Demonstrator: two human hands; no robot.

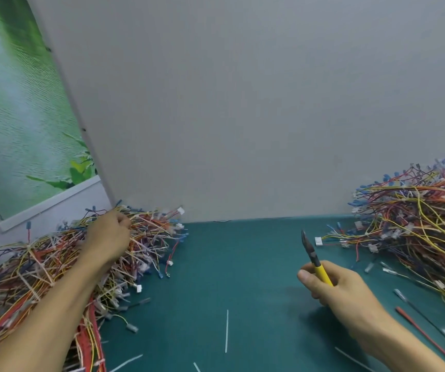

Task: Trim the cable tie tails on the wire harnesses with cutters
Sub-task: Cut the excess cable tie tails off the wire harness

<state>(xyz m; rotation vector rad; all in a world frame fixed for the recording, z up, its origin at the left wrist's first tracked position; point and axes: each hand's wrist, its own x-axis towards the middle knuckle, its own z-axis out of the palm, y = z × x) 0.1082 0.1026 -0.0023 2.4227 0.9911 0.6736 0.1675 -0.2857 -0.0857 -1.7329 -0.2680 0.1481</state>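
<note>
The green worktop (pixel 243 264) carries two heaps of wire harnesses. The left heap (pixel 41 267) spreads from the worktop's far left corner down along its left edge, a tangle of red, yellow, blue and white wires with many white tie tails sticking out. The right heap (pixel 417 218) fills the far right corner and runs along the right edge.

The left hand (pixel 108 234) lies on top of the left heap near the far edge, back up, with its fingers bent down into the wires; their tips are hidden, so I cannot tell whether they have hold of a harness.

The right hand (pixel 342 288) is above the bare middle-right of the worktop, clamped around the yellow handles of the cutters (pixel 314 257). The dark jaws point up and away, pressed together and clear of any wire.

Loose white tie tails (pixel 226 331) lie scattered near the front edge. A grey wall panel (pixel 243 103) stands behind the worktop, with a green poster (pixel 15 116) to its left.
</note>
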